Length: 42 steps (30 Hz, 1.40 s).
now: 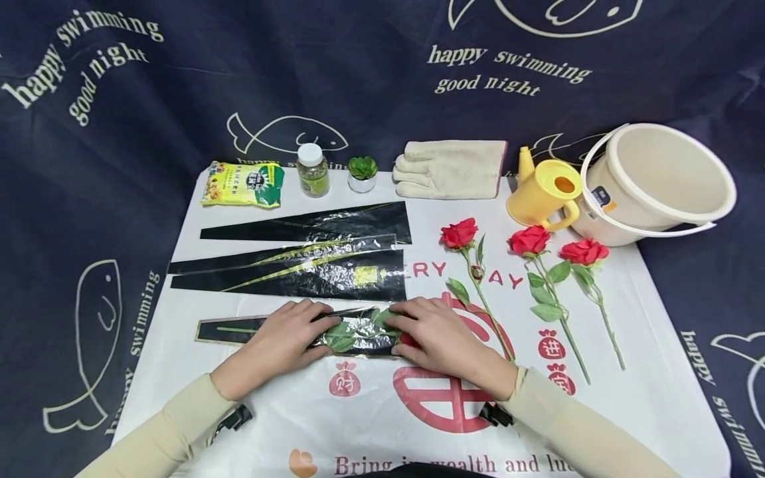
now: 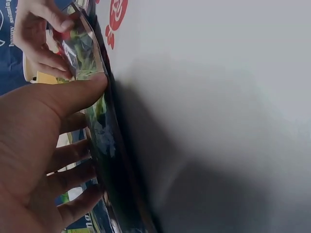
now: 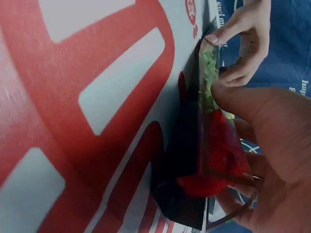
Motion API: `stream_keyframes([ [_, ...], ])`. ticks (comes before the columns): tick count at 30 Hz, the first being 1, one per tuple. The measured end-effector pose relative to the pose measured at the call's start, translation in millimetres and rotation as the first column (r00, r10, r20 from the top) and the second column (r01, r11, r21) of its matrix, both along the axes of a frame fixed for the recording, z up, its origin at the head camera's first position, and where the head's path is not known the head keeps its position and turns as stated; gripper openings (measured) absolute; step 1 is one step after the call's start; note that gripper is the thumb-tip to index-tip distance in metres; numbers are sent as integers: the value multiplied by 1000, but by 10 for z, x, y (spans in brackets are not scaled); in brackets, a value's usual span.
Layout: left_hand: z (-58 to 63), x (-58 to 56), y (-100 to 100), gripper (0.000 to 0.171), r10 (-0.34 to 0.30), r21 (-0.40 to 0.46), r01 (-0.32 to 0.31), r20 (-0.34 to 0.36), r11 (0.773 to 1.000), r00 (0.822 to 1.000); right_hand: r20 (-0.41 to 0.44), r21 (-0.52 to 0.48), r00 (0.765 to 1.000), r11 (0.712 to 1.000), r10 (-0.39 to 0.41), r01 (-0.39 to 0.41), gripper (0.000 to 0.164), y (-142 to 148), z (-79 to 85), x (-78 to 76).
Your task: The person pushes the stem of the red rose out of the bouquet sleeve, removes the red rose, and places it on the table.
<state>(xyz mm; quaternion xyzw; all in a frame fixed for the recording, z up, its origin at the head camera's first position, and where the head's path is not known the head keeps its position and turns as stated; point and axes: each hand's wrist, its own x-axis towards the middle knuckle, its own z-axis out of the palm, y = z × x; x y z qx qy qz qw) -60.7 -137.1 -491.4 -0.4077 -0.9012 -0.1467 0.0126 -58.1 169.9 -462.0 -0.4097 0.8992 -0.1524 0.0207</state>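
Note:
A black-backed clear flower sleeve (image 1: 230, 330) lies across the front of the table with a rose inside it. Through the film show green leaves (image 1: 342, 337) and a stem running left; the red bloom (image 3: 221, 150) is at the sleeve's wide right end, mostly behind my right hand in the head view. My left hand (image 1: 293, 338) holds the sleeve near its middle, thumb on the near edge and fingers on the far edge. My right hand (image 1: 439, 338) grips the wide end in the same way, around the bloom.
Several more black sleeves (image 1: 305, 273) lie behind. Three loose roses (image 1: 528, 240) are to the right. Along the back stand a yellow packet (image 1: 242, 184), a capped jar (image 1: 313, 174), a potted succulent (image 1: 362, 174), work gloves (image 1: 451, 169), a yellow watering can (image 1: 540, 192) and a tilted bucket (image 1: 621, 219).

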Motion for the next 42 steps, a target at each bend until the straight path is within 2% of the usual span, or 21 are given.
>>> stream_keyframes([
  [3,-9,-5,1,51,-9,22,9,9,1000,1000,7,47,1000,999,0,-1,56,-22,-28,-13],
  [5,-8,-5,3,47,-20,30,20,9,999,1000,0,55,1000,998,2,-2,53,-36,-44,-20],
  [10,16,-19,10,38,-40,43,40,0,998,999,-38,9,999,1000,15,-14,38,-51,-25,-60],
  [14,102,-59,18,36,-57,76,59,-29,995,998,-71,-33,997,999,20,-23,33,-19,62,-109],
  [18,317,-164,24,36,-72,95,80,-86,992,994,-128,-58,992,998,14,-21,32,37,238,-197],
  [23,712,-310,40,36,-73,140,96,-163,986,984,-227,-103,974,994,11,-36,33,85,562,-345],
  [27,1008,-369,55,36,-57,172,94,-206,981,977,-301,-124,953,990,22,-62,34,111,826,-436],
  [29,1122,-392,54,41,-41,167,73,-191,983,981,-331,-136,943,988,30,-79,35,129,930,-471],
  [31,1211,-416,40,56,-5,142,24,-135,990,991,-358,-144,933,985,35,-92,36,151,1010,-497],
  [33,1261,-453,5,72,58,106,-54,-37,993,998,-380,-147,924,984,34,-97,36,170,1067,-522],
  [34,1271,-480,-20,78,93,93,-96,35,991,995,-391,-149,920,984,32,-98,36,181,1085,-535],
  [35,1270,-511,-46,82,123,80,-132,110,988,986,-400,-151,916,984,28,-96,36,192,1098,-547],
  [37,1226,-579,-101,82,146,68,-171,277,983,950,-415,-156,910,984,16,-89,35,214,1110,-568],
  [38,1194,-614,-122,78,137,78,-178,367,981,920,-420,-158,907,984,10,-84,35,225,1110,-578],
  [40,1104,-673,-155,68,89,114,-175,528,978,844,-425,-157,905,985,2,-76,34,248,1104,-592],
  [42,1010,-711,-172,58,27,160,-164,631,973,776,-420,-150,908,987,-2,-67,35,265,1101,-605],
])
